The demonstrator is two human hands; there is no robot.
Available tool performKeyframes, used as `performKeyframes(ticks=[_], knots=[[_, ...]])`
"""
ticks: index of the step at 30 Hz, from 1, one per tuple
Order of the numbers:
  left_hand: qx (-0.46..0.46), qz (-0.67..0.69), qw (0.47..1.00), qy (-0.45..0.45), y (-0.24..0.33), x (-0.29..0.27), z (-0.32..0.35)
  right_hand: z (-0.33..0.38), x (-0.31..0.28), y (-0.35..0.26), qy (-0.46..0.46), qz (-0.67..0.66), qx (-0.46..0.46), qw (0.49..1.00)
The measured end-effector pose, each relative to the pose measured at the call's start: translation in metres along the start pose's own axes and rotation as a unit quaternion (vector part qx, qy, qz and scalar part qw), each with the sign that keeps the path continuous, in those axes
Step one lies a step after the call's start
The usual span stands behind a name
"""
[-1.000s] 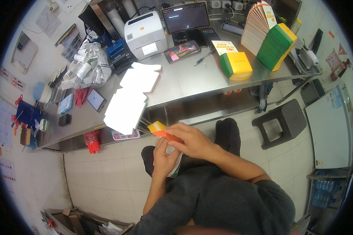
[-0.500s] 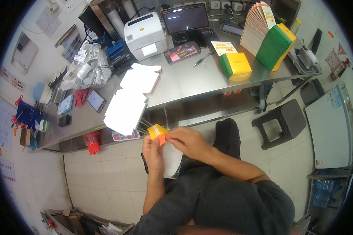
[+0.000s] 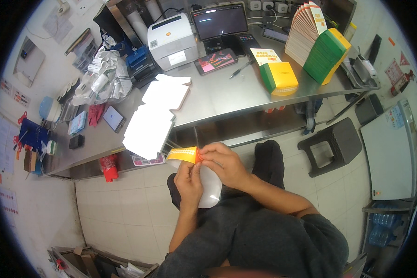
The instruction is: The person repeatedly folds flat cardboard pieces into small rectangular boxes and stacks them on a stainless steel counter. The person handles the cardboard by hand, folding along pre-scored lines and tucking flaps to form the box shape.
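A partly folded paper food carton [image 3: 210,189], white on one face with a yellow and orange end, is held above my lap in front of the table's edge. Against its lower side, near the orange flap, my left hand [image 3: 189,184] pinches the card between thumb and fingers. My right hand [image 3: 224,167] grips the orange corner from the other side, fingertips pressed together close to the left thumb. Both hands partly cover the folds. Beyond them lies a stack of flat white carton blanks [image 3: 148,132], its near end jutting over the table edge.
On the steel table [image 3: 217,102] stand nested green and yellow cartons [image 3: 326,55], a smaller carton group [image 3: 279,78], a label printer [image 3: 171,39], a laptop [image 3: 220,23], a phone [image 3: 216,61] and a plastic bag of paper scraps [image 3: 104,76]. A dark stool [image 3: 331,146] stands at right.
The carton has turned in my hands: its yellow end now points left and the orange flap faces right. My left hand has shifted right and slightly down; my right fingers have moved slightly up.
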State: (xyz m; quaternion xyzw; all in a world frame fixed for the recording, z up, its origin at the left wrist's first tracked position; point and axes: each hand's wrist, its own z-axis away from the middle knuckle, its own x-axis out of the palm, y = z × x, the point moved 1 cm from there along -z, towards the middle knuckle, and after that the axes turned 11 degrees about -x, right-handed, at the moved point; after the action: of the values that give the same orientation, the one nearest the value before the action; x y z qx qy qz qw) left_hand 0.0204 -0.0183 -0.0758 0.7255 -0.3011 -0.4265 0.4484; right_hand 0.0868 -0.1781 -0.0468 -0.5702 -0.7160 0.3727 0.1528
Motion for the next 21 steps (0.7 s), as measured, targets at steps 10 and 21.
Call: performKeyframes(ticks=[10, 21], knots=[[-0.04, 0.066, 0.997, -0.029, -0.006, -0.004, -0.005, -0.006, -0.007, -0.001, -0.01, -0.065, 0.052, 0.996], [-0.038, 0.302, 0.953, 0.004, 0.004, 0.001, -0.001, -0.018, -0.015, -0.008, -0.068, 0.006, -0.005, 0.998]])
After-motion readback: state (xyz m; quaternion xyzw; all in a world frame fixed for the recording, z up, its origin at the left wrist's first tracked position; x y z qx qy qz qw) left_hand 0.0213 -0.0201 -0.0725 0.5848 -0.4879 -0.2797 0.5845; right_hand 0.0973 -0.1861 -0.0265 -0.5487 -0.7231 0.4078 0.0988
